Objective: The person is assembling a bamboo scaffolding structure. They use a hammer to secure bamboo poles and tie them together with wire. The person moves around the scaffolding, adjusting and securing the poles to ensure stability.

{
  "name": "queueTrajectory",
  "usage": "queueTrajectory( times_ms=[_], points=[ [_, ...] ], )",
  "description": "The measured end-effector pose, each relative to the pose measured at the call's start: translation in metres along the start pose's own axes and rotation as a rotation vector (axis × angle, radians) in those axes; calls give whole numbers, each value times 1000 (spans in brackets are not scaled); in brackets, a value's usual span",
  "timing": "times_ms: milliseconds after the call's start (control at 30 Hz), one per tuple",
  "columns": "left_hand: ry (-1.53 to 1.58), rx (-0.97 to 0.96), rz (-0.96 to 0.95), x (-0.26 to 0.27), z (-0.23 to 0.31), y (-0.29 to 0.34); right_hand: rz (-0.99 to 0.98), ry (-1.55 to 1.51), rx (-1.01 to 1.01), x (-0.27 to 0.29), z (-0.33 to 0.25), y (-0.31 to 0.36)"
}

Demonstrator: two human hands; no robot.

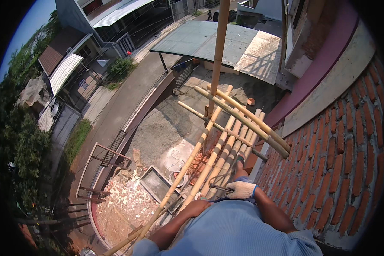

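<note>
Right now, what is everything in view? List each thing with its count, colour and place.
Bamboo scaffold poles: several, tan, laid side by side and crossed under the person, centre.
Upright bamboo pole: one, tan, rising at top centre.
Brick wall: one, red-orange, right side.
Rubble pile: one, pale and reddish, on the ground lower left.
Mixing trough: one, grey, beside the rubble.
Canopy roof: one, grey-green, top centre.
Road: one, grey, running down the left.
Trees: many, green, far left.
Left hand: one, bare, low centre by the poles.
Right hand: one, in a white work glove, resting on a dark thin tool above the poles; grip unclear.
</note>
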State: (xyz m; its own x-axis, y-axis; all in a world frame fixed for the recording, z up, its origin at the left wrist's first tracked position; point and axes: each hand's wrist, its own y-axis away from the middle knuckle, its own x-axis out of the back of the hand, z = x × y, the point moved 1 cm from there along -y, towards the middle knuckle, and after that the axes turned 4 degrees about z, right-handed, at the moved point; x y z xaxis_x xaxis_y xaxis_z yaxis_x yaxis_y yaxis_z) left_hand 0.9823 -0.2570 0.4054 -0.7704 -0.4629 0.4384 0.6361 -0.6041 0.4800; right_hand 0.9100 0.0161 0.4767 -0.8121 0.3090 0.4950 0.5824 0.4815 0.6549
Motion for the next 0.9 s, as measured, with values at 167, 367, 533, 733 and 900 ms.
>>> queueTrajectory(
  times_ms=[167,367,533,733,900],
  points=[
    [153,117,14,34,35,-91,34,-124,230,69,74,-45],
    [200,202,155,62,78,-208,94,-235,197,178,164,-96],
    [132,229,311,65,77,-242,556,-536,-85,278,250,-121],
    [431,568,332,60,88,-220,1088,-1374,-165,349,357,-133],
    [450,657,522,55,85,-216,1555,-1845,-6,371,430,-116]
  ],
)
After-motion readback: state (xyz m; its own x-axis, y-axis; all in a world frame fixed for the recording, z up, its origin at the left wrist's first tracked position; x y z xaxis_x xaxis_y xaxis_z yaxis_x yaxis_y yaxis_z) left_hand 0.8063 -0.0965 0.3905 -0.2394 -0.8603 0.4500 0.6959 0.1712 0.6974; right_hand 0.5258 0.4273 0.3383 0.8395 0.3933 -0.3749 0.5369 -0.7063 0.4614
